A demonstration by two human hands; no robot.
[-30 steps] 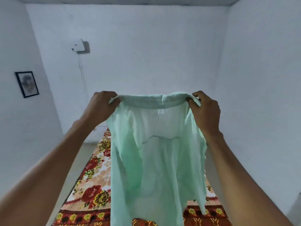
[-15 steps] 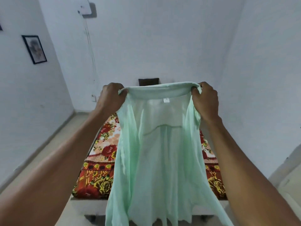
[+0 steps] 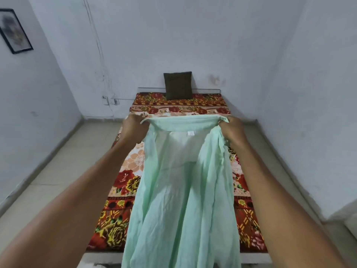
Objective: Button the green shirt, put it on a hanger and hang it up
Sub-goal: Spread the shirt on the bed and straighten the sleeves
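Green shirt (image 3: 181,190) hangs stretched between 2 raised hands over the foot of the bed (image 3: 123,182), its inside facing the camera, front panels open and loose, a small white label just under the collar. The collar band runs level from one hand to the other.

Both arms reach forward and almost straight from the lower corners of the view, converging toward the collar. The left hand (image 3: 134,126) grips the collar's left end, back of the hand toward the camera, fingers curled over the cloth. The right hand (image 3: 232,128) grips the right end the same way, knuckles up, fabric bunched under it.

Fingertips on both hands are hidden behind the cloth and the backs of the hands, so how deep the pinch goes cannot be told. The shirt's hem is cut off by the bottom edge, and its sleeves cannot be told apart from the folds.

Beneath lies a red floral bedspread, with a dark brown pillow (image 3: 178,85) propped against the white wall at the head. A framed picture (image 3: 14,31) hangs on the left wall, partly cut off and blurred.
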